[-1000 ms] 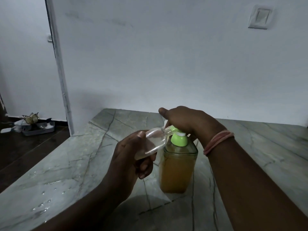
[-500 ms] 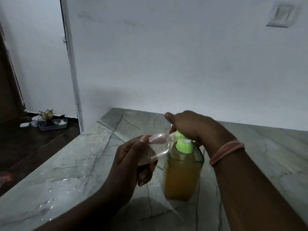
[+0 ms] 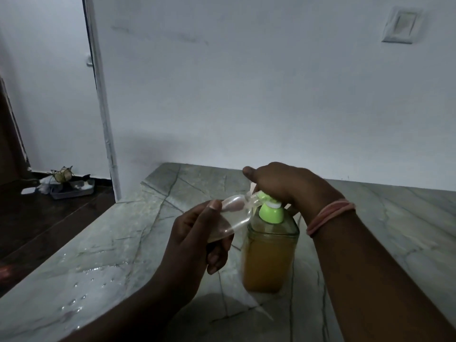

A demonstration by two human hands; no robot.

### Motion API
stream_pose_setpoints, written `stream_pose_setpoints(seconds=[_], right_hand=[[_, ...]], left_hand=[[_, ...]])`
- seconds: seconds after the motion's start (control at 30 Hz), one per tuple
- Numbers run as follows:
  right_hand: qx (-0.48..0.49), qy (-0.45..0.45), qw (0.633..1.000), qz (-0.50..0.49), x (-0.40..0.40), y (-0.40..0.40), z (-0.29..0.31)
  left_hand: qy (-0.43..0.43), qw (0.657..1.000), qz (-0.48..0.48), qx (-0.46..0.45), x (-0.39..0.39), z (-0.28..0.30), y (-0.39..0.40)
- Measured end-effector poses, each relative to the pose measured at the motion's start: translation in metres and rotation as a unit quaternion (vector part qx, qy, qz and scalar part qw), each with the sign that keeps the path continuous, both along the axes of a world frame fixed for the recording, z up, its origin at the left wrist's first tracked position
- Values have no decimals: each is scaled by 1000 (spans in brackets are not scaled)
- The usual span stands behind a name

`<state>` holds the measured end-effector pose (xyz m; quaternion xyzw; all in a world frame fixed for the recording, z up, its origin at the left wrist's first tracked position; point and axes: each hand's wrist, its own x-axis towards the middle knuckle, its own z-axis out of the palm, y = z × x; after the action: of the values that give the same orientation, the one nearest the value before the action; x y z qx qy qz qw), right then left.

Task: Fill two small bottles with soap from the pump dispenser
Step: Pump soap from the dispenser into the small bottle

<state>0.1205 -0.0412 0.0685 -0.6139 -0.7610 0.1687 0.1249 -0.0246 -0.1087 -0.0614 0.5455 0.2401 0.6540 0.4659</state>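
A clear pump dispenser (image 3: pixel 269 257) of orange soap with a green pump collar stands on the grey marble counter (image 3: pixel 128 245). My right hand (image 3: pixel 278 186) covers the pump head from above and behind. My left hand (image 3: pixel 197 240) holds a small clear bottle (image 3: pixel 232 213) tilted, its mouth up against the green nozzle. The bottle looks nearly empty of soap. A second small bottle is not in view.
Water drops lie on the counter's left front part (image 3: pixel 81 290). The white wall runs right behind the counter, with a switch plate (image 3: pixel 401 25) high at the right. A tray with clutter (image 3: pixel 66 186) sits on the dark floor at the left.
The view has drifted a little; both hands keep their hold, with the small bottle still at the nozzle and my right hand still on the pump.
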Motion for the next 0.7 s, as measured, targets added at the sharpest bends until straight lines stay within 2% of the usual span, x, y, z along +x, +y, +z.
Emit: stream_pose_setpoints(seconds=[0.17, 0.3, 0.47, 0.7], right_hand=[[25, 40, 999, -28, 0, -2, -2], [56, 87, 993, -57, 5, -1, -4], [35, 39, 999, -15, 2, 1, -4], [8, 52, 998, -29, 6, -2, -3]], left_hand=[[-4, 999, -25, -27, 0, 1, -3], [-59, 993, -95, -49, -2, 1, -4], [-11, 998, -49, -39, -4, -2, 0], [4, 1000, 5, -28, -1, 1, -2]])
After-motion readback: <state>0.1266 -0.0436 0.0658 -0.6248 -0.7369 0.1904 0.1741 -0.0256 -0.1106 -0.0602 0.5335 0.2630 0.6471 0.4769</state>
